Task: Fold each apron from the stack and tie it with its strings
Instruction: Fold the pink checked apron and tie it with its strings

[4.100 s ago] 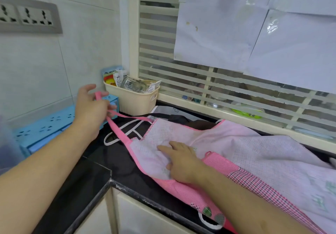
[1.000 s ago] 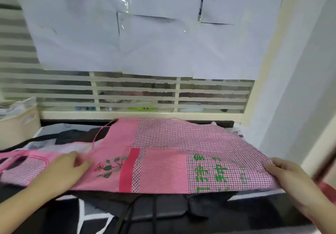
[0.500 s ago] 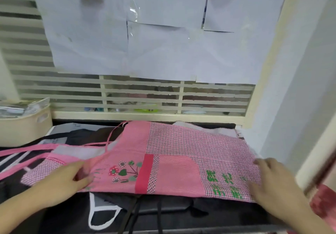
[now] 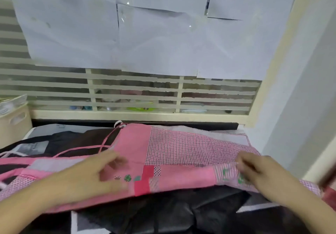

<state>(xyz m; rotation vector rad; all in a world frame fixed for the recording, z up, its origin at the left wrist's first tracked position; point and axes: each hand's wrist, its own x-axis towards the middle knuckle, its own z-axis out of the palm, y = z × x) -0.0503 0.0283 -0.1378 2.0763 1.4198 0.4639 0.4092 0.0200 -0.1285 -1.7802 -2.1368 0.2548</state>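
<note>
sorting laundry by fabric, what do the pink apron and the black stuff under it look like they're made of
Pink apron: looks like thin woven cotton or a cotton blend, matte, with gingham check and plain patches, draping softly under both hands. Black stuff beneath: probably a smoother synthetic or coated cloth, since its creases are sharp with a faint sheen. Motion blur leaves both uncertain.

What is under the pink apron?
Under the pink apron lies dark black cloth, with more black cloth at the back left. How many aprons are stacked below is hidden by the pink one and both hands.
</note>
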